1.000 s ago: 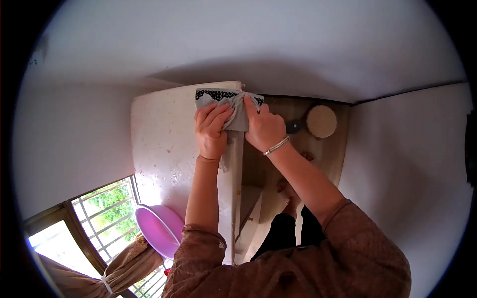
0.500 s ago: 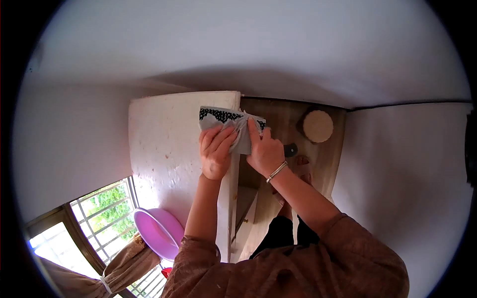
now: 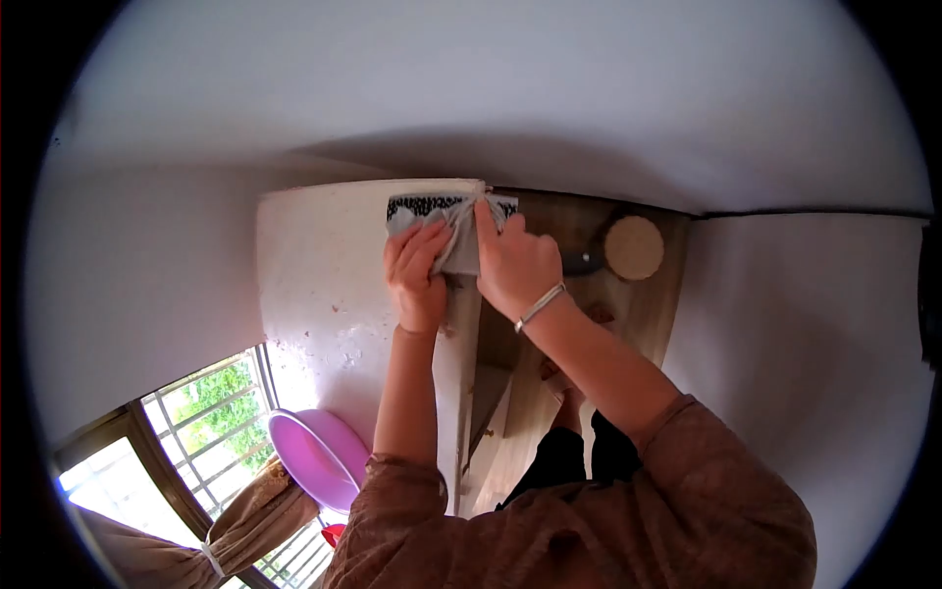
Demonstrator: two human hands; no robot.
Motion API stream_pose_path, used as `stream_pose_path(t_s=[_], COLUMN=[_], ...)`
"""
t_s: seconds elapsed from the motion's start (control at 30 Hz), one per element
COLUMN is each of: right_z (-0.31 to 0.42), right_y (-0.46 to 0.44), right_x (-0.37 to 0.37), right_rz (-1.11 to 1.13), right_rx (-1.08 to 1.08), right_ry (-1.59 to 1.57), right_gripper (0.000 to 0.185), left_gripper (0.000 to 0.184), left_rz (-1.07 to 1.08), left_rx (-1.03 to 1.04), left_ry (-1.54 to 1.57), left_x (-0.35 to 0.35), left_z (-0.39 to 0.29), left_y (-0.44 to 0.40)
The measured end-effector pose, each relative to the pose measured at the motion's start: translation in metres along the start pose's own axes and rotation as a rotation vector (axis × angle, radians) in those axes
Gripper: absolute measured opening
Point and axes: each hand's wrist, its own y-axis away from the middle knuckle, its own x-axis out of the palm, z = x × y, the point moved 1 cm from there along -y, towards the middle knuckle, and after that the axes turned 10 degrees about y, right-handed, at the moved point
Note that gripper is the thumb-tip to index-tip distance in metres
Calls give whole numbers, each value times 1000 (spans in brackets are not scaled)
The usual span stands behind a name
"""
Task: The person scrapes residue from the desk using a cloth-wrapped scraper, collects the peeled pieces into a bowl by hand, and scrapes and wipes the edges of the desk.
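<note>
A grey cloth point(image 3: 459, 252) with a black-and-white patterned border lies bunched across the right edge of a white cabinet top point(image 3: 324, 255), close to its back corner. My left hand point(image 3: 417, 280) grips the cloth's left part, its fingers bent over the grey fabric. On the other side, my right hand point(image 3: 520, 267) presses the cloth with a straight index finger. Its other fingers curl in, and a bracelet circles that wrist. What lies under the cloth is hidden.
A pink-purple basin point(image 3: 319, 461) leans by the cabinet near a barred window point(image 3: 211, 412) and a tied brown curtain point(image 3: 245, 525). White walls close in behind and at right. Down on the wooden floor point(image 3: 648, 304) stands a round beige-topped object point(image 3: 634, 247).
Both hands have moved slightly up and left with the cloth, toward the cabinet's back corner. My right hand now covers more of the cloth's right side.
</note>
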Motion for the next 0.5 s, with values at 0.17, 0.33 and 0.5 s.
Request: stream_pose_path(t_s=[0.17, 0.33, 0.5], right_z=[-5, -6, -3], right_y=[-15, -30, -6], right_x=[-2, 2, 8], right_rz=[5, 121, 105], right_rx=[-40, -7, 60], right_ry=[19, 29, -57], right_gripper=[53, 55, 66], left_gripper=[40, 41, 32], left_rz=[-48, 0, 21], left_rx=[-14, -55, 94], left_ry=[32, 15, -66], left_x=[6, 8, 4], left_z=[6, 10, 11], left_y=[-8, -15, -6])
